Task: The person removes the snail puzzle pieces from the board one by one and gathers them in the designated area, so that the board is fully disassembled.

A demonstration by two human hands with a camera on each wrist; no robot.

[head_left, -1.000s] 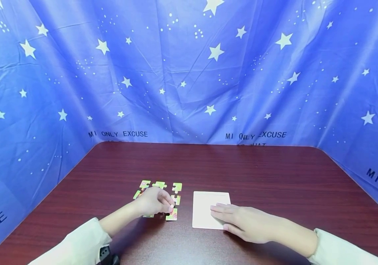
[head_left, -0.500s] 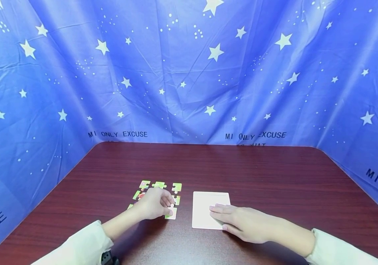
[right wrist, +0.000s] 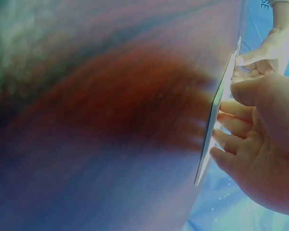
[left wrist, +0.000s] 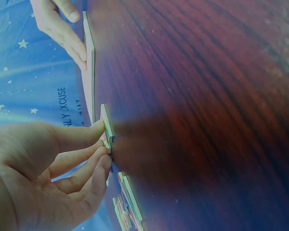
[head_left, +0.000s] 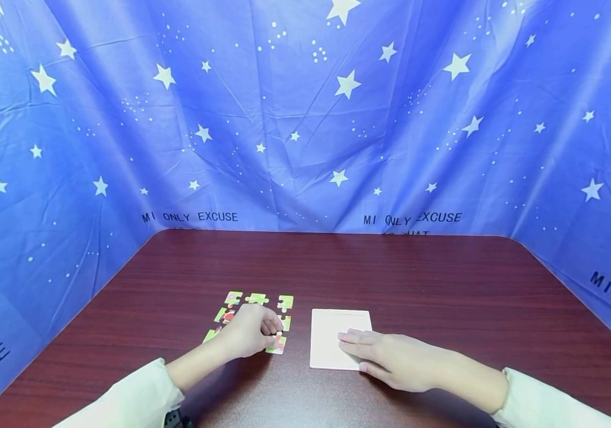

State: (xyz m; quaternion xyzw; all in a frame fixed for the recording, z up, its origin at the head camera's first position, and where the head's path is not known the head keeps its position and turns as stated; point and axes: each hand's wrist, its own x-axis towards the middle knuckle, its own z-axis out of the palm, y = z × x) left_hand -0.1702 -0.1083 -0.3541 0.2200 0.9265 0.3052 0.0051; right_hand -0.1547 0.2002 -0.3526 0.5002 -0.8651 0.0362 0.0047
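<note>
My left hand [head_left: 249, 330] pinches the front right puzzle piece [head_left: 279, 346] between thumb and fingers. In the left wrist view this puzzle piece [left wrist: 106, 124] lies close over the tabletop, with the thumb on one edge and the fingertips at its tab. Other green puzzle pieces [head_left: 257, 299], spaced slightly apart in a rough square, are partly hidden beneath the hand. My right hand [head_left: 412, 361] rests with extended fingers on a square, pale board [head_left: 332, 345] to the right. The right wrist view shows those fingertips on the board's [right wrist: 213, 122] upper face.
The dark red wooden table [head_left: 391, 267] carries everything. A blue curtain [head_left: 295, 107] with white stars encloses it at the back and sides. A dark band [head_left: 174, 418] sits at the left sleeve.
The left hand has shifted slightly, uncovering a piece at the left and covering one at the front. The pinched piece looked pale half a second ago and shows its print now. Right hand stays put.
</note>
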